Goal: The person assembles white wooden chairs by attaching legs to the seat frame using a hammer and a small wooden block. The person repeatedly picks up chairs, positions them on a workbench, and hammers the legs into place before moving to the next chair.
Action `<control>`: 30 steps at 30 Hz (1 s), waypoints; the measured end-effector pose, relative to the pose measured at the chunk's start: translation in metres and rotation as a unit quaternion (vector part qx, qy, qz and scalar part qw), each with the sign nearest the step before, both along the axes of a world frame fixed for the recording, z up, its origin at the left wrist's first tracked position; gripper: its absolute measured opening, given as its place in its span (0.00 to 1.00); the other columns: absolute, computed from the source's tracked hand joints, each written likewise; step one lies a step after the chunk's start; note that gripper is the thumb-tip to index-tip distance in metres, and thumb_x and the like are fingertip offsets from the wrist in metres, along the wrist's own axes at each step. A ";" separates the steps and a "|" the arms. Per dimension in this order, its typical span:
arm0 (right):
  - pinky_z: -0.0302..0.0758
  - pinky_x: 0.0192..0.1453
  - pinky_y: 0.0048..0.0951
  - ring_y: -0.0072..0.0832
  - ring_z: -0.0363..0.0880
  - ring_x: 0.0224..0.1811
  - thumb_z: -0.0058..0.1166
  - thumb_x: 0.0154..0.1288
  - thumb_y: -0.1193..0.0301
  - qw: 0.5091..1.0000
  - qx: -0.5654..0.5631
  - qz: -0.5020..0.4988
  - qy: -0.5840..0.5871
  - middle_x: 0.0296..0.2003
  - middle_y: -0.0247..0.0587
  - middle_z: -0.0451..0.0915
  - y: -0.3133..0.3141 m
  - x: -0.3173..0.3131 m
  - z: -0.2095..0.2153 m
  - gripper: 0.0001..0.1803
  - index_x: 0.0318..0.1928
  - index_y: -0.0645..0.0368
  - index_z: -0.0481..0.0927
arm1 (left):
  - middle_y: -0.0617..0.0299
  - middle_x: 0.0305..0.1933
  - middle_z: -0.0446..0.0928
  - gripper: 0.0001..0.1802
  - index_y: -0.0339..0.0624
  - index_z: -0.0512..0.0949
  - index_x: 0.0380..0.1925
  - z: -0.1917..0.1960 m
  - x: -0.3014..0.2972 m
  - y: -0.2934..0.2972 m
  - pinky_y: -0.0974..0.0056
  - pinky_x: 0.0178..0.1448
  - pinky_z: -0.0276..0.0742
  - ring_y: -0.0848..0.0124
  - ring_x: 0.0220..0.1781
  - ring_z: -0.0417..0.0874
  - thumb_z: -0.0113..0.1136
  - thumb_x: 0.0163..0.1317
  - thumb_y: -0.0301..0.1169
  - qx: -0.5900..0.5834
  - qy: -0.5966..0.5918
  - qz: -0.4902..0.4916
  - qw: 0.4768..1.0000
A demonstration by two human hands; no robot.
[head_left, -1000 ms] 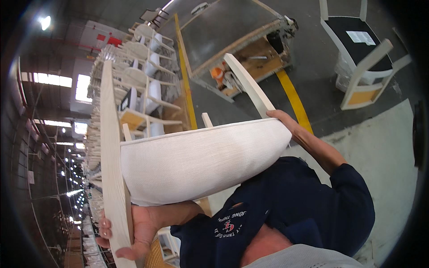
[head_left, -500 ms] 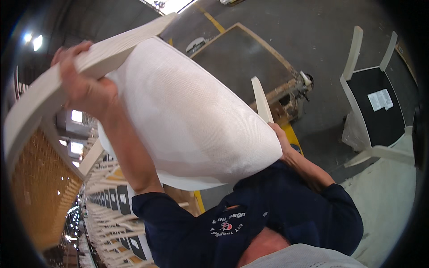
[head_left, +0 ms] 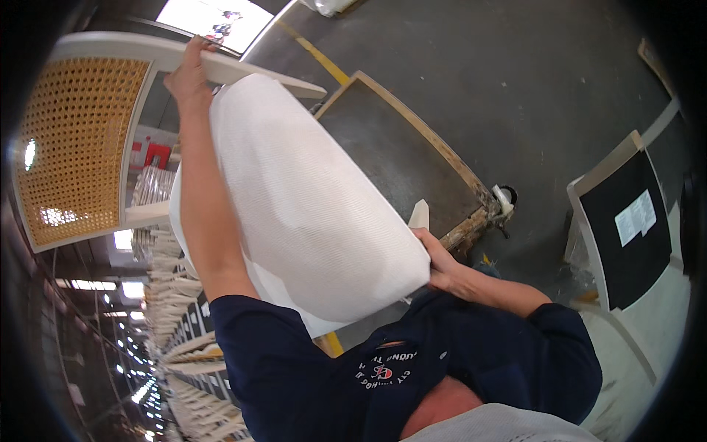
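I hold a chair in front of me with both hands; it has a white upholstered seat (head_left: 302, 199), a pale wooden frame and a woven cane back (head_left: 81, 140). My left hand (head_left: 190, 77) is closed around the pale wooden rail (head_left: 236, 72) where the back meets the seat, at the upper left. At the seat's front corner, close to a pale leg (head_left: 419, 215), my right hand (head_left: 442, 265) grips the chair. The right fingertips are partly hidden behind the seat. The cane back stretches out to the left of my left arm.
A low flat platform (head_left: 401, 158) with a worn dark top and wooden rim lies beyond the chair. On the right, an upturned chair (head_left: 626, 217) with a black underside stands on a pale surface (head_left: 655, 361). Rows of stacked chairs (head_left: 191, 353) line the left.
The chair has turned so its cane back now faces me more fully at the left. My left hand has moved up and right with the rail; my right hand has shifted slightly left and down.
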State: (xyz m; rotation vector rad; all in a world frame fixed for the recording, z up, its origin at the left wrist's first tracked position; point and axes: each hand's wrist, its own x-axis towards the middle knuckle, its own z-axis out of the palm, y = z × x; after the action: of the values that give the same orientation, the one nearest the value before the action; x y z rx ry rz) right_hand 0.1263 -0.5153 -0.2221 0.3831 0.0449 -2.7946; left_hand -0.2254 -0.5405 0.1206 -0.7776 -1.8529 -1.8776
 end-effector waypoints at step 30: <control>0.77 0.51 0.36 0.36 0.80 0.44 0.65 0.56 0.60 0.647 0.752 0.101 0.076 0.49 0.47 0.77 0.106 -0.086 -0.075 0.33 0.57 0.62 0.68 | 0.51 0.60 0.74 0.22 0.34 0.72 0.59 -0.071 0.060 -0.264 0.60 0.67 0.65 0.61 0.62 0.74 0.52 0.65 0.29 -0.442 0.025 0.253 0.860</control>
State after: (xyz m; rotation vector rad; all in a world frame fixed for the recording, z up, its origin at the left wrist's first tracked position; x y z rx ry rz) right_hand 0.0402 -0.4096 -0.2969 0.3865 2.2814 -1.8177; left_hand -0.1656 -0.8045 0.0497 -0.4797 -2.5573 -0.6253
